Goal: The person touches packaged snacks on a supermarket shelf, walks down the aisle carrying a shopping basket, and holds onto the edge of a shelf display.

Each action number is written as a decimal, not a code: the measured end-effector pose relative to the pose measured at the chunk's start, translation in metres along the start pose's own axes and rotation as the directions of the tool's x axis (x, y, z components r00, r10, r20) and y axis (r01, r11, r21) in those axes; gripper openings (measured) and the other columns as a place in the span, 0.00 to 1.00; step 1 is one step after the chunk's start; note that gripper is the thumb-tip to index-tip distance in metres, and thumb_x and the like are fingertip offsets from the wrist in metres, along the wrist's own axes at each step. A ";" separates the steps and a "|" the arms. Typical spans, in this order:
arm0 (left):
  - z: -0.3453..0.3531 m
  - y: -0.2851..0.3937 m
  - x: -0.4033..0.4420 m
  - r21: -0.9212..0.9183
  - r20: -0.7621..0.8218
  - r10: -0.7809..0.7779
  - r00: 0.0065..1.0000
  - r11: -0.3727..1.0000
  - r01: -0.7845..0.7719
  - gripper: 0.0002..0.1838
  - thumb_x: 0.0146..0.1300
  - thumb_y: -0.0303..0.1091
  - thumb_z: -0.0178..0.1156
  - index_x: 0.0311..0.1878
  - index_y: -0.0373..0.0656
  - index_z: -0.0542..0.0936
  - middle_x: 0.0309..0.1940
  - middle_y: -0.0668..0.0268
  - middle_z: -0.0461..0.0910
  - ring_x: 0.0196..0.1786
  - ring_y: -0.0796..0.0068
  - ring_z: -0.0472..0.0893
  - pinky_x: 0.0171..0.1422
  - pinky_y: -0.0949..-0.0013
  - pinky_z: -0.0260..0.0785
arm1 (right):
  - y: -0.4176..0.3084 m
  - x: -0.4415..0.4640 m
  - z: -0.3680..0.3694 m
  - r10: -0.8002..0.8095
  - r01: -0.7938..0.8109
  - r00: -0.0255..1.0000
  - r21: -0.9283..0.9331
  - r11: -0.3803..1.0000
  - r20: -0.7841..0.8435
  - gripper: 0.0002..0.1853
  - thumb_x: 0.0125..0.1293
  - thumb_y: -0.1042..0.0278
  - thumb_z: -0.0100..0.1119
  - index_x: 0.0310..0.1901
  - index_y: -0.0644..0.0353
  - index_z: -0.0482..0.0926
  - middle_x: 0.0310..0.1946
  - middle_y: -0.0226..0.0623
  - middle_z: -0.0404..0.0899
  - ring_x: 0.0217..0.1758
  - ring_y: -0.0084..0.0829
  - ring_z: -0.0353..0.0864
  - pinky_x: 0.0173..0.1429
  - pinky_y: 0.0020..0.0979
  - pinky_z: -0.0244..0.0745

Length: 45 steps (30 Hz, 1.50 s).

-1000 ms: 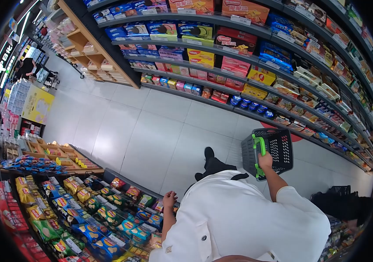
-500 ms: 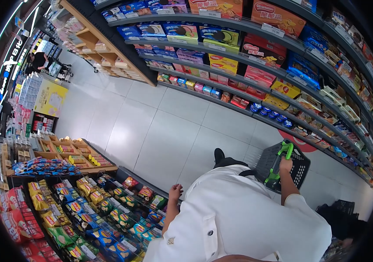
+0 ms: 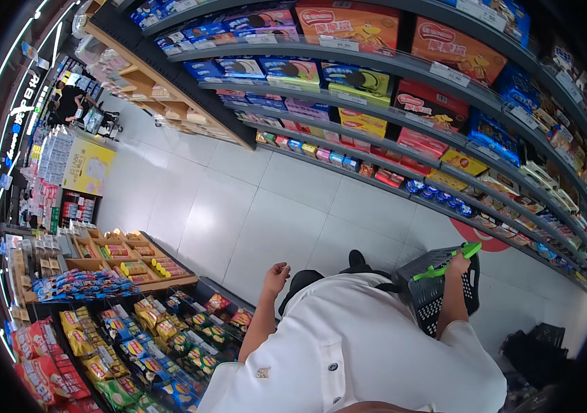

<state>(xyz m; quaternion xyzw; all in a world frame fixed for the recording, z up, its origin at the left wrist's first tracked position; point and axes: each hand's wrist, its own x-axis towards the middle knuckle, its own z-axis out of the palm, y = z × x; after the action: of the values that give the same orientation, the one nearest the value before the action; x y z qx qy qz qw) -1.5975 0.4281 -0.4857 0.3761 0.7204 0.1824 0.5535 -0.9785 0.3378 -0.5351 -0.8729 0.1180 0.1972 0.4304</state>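
Note:
My right hand (image 3: 457,264) is closed round the bright green handle (image 3: 433,272) of a dark grey shopping basket (image 3: 422,300) with a perforated side. The basket hangs at my right side, beside my white shirt (image 3: 369,337). I cannot see into it from here. My left hand (image 3: 277,277) hangs over the aisle floor with its fingers curled and nothing visible in them. Nearest to that hand is the rack of bagged chips (image 3: 204,330) on my left, apart from it.
Shelves of boxed biscuits (image 3: 359,79) line the right side. Wooden bins with canned chips (image 3: 132,258) stand at the left. The tiled floor (image 3: 238,206) runs between. Farther off, a person (image 3: 70,103) is near a cart (image 3: 104,124). Another dark basket (image 3: 548,335) is behind at the right.
I have moved forward along the aisle, and the shelves have shifted in view. My left hand has swung up and forward. The basket has tilted, still held in my right hand.

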 end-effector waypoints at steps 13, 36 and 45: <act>-0.126 -0.061 0.100 -0.028 0.036 -0.045 0.998 0.999 0.046 0.25 0.63 0.44 0.63 0.57 0.35 0.77 0.41 0.57 0.84 0.36 0.70 0.84 0.38 0.69 0.75 | 0.040 -0.104 0.041 -0.142 0.164 0.984 -0.257 0.952 0.104 0.15 0.60 0.61 0.63 0.38 0.67 0.76 0.20 0.39 0.76 0.18 0.34 0.77 0.21 0.36 0.73; -0.334 -0.070 0.226 -0.149 0.044 -0.208 0.977 0.966 0.212 0.18 0.66 0.41 0.61 0.53 0.41 0.76 0.41 0.62 0.83 0.36 0.71 0.83 0.34 0.69 0.73 | 0.065 -0.315 0.184 -0.289 0.297 0.948 -0.706 0.643 0.136 0.25 0.59 0.46 0.64 0.40 0.66 0.82 0.38 0.56 0.83 0.48 0.52 0.83 0.53 0.46 0.78; -0.335 0.027 0.296 -0.039 0.103 -0.018 0.995 0.999 0.022 0.20 0.66 0.42 0.62 0.55 0.38 0.77 0.41 0.63 0.84 0.36 0.73 0.84 0.35 0.72 0.74 | 0.028 -0.289 0.269 -0.132 0.079 0.985 -0.394 0.916 -0.109 0.22 0.59 0.53 0.67 0.36 0.71 0.82 0.30 0.52 0.83 0.35 0.47 0.85 0.41 0.44 0.77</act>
<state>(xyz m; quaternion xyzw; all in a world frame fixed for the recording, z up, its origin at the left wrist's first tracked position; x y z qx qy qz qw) -1.9326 0.7168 -0.5551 0.3665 0.6910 0.1717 0.5990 -1.3130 0.5461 -0.5739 -0.9571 0.0576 0.1346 0.2501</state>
